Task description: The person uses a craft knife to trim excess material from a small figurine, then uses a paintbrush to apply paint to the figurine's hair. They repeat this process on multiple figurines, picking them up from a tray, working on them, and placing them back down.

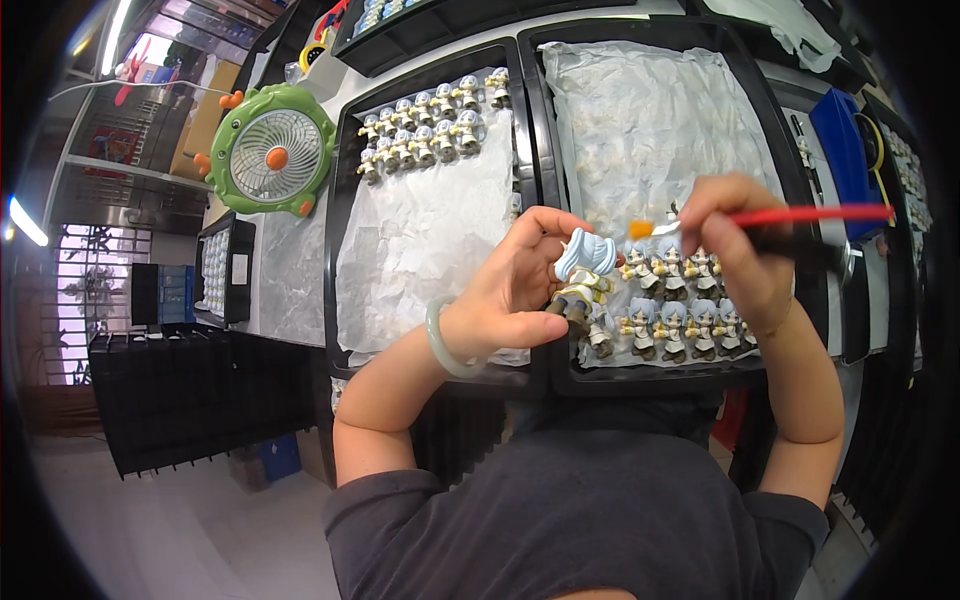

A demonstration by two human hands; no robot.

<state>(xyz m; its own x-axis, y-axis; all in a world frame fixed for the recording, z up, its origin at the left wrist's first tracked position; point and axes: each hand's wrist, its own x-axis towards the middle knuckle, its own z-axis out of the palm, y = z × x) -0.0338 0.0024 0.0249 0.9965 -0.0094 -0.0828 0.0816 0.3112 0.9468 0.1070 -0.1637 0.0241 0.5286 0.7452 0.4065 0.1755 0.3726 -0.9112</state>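
Between the thumb and fingers of my left hand (500, 290) is a small figurine (582, 275) with pale blue hair, a white and yellow outfit and brown boots. A paintbrush (770, 216) with a red handle and orange-tan bristles is gripped in my right hand (735, 240). Its bristle end points left, a short way right of the figurine's head, apart from it. A dark-handled tool, blurred, also sticks out by my right hand; I cannot tell its kind. Below both hands, rows of similar figurines (672, 320) stand in the right tray (660, 378).
The left tray (345, 230), lined with white paper, bears two rows of figurines (420, 125) at its far end. A green fan (270, 150) stands to its left. At the far right is a blue bin (842, 140). Another black tray (430, 38) lies behind.
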